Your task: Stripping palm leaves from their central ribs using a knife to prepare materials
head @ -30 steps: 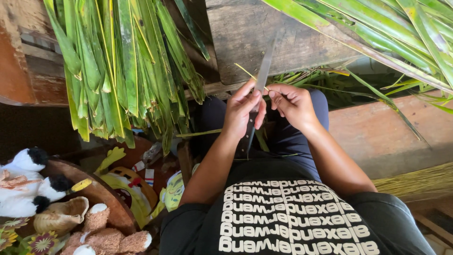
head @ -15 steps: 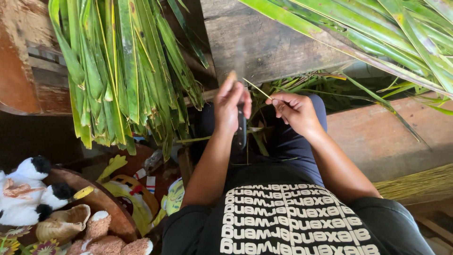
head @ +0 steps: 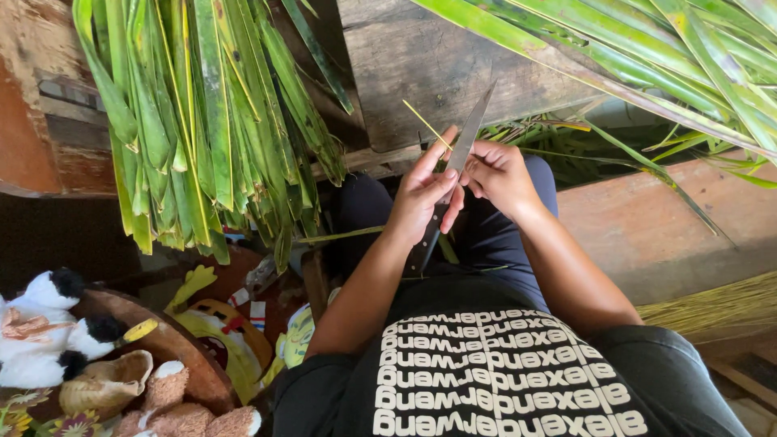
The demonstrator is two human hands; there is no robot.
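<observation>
While the left hand (head: 422, 198) is clenched round a knife (head: 455, 166), blade angled up and away, the right hand (head: 499, 174) pinches a thin palm-leaf midrib (head: 424, 121) against the blade over the lap — apparently bracing it — beside hanging green palm leaves (head: 202, 121).

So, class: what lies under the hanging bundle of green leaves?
Under the leaves sit a yellow toy and small red-and-white bits beside it. A brown round tray of soft toys lies lower left. The leaf tips cover whatever is right behind them.
</observation>
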